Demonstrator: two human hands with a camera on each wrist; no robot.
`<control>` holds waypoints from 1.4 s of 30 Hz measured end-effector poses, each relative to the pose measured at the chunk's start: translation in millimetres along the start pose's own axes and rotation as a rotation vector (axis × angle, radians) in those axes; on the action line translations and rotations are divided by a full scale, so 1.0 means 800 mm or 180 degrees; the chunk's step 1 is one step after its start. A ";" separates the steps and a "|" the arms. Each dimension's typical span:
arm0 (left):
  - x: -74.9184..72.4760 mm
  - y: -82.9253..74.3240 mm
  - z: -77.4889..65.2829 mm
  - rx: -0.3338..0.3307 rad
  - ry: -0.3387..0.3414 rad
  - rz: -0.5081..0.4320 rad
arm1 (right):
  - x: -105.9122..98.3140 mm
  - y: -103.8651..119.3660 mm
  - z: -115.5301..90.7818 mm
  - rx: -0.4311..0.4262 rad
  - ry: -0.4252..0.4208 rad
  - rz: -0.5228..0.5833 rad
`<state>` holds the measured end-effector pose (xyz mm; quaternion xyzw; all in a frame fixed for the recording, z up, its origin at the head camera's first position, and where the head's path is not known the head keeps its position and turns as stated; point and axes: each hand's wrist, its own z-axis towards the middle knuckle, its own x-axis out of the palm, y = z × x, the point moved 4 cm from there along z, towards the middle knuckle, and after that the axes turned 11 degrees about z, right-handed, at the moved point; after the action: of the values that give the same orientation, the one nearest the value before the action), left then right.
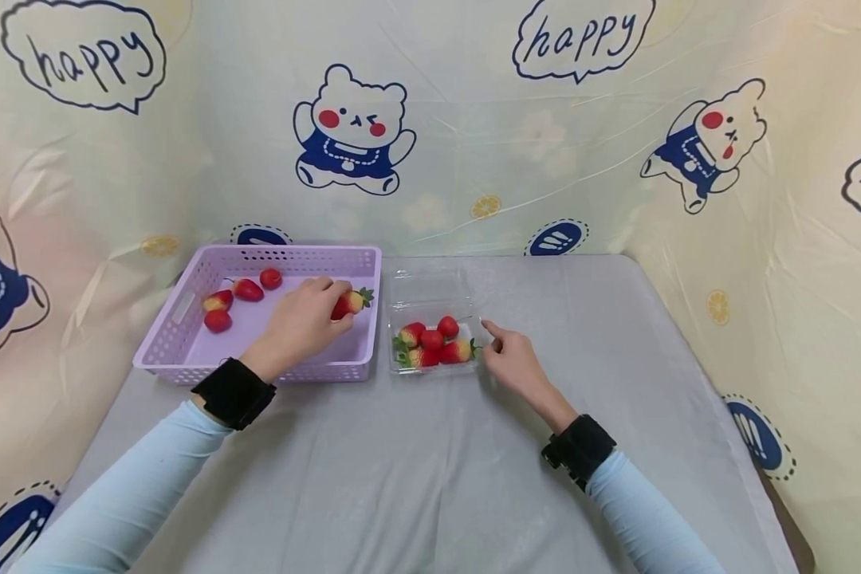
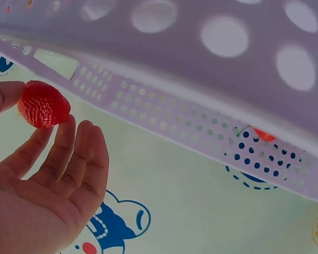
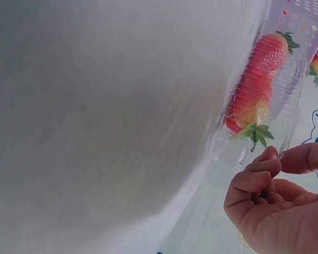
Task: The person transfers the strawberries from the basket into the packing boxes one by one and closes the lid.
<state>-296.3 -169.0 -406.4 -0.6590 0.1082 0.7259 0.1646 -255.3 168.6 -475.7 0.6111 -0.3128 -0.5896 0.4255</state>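
Note:
My left hand (image 1: 307, 317) pinches a strawberry (image 1: 350, 304) between thumb and fingertips, over the right part of a lilac basket (image 1: 333, 371). In the left wrist view, this strawberry (image 2: 44, 104) shows its red side. Beside the basket stands a clear plastic box (image 1: 430, 373), lid raised at the back, with several strawberries (image 1: 423, 356) and small round red fruits (image 1: 433, 340) inside. At the box's right edge, my right hand (image 1: 511, 359) pinches the rim between thumb and index finger; the right wrist view shows this hand (image 3: 278, 201) beside a strawberry's green leaves.
Several red fruits (image 1: 248, 290) lie in the left half of the basket. A grey cloth (image 1: 581, 319) covers the table. Behind and at both sides hangs a printed curtain (image 1: 459, 143). The clear lid (image 1: 430, 285) leans upright behind the box.

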 end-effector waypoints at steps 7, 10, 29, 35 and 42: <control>0.003 -0.010 0.000 0.0082 0.0001 -0.0043 | 0.000 -0.001 0.000 -0.0003 0.0006 0.0013; 0.004 -0.018 0.000 0.0119 0.0007 -0.0050 | 0.001 -0.002 0.000 0.0009 0.0018 0.0009; 0.009 -0.059 0.006 0.0365 -0.0043 -0.0033 | 0.000 -0.002 0.001 -0.0036 0.0004 0.0008; 0.012 -0.069 0.009 0.0429 -0.0141 -0.0093 | -0.001 -0.003 0.003 -0.0034 0.0003 -0.0001; 0.016 -0.083 0.011 0.0556 -0.0241 -0.0081 | 0.000 -0.004 0.002 -0.0041 0.0030 0.0015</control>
<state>-279.9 -103.6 -413.9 -0.6156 0.1564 0.7359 0.2346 -257.4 170.0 -478.4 0.6104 -0.3084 -0.5878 0.4323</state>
